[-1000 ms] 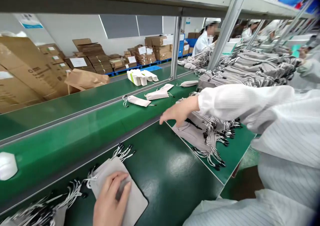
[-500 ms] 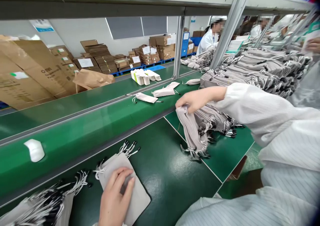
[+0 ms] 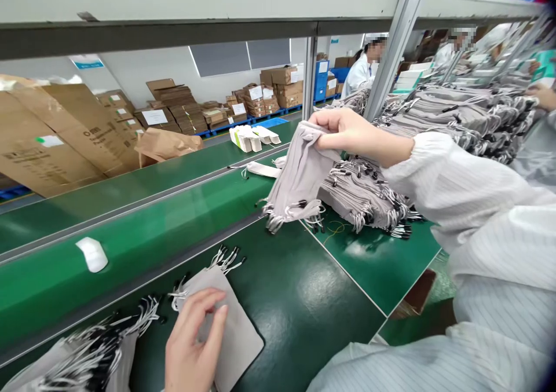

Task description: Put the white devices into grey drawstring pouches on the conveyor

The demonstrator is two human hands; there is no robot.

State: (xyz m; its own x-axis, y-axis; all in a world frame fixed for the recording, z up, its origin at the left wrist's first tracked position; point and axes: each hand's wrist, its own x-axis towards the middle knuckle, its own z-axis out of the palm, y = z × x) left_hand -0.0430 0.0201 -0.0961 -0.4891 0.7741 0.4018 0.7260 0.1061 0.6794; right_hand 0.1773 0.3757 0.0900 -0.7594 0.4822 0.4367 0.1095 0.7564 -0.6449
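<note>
My right hand (image 3: pixel 341 131) pinches the top of a bunch of grey drawstring pouches (image 3: pixel 297 175), held up over the bench with their cords dangling. Behind and below it lies a pile of the same pouches (image 3: pixel 358 198). At lower left, my left hand (image 3: pixel 195 337) is over a flat grey pouch stack (image 3: pixel 238 328), fingers curved and apart; whether the fingertips touch it I cannot tell. The cords of this stack point away from me. Farther left lies another heap of pouches (image 3: pixel 87 357), with tangled white cords and black ends.
A green conveyor belt (image 3: pixel 174 212) runs beyond the bench, carrying a white curved piece (image 3: pixel 92 255) and a few pouches. White boxes (image 3: pixel 246 138) stand farther back. Metal posts (image 3: pixel 397 47) and an overhead beam (image 3: pixel 195 1) frame the bench. Large pouch stacks (image 3: pixel 469 111) and a co-worker (image 3: pixel 362 68) are at right.
My right hand has lifted the bunch of pouches off the bench, up and slightly left. My left hand's fingers have risen and parted a little. The white piece on the belt has shifted right.
</note>
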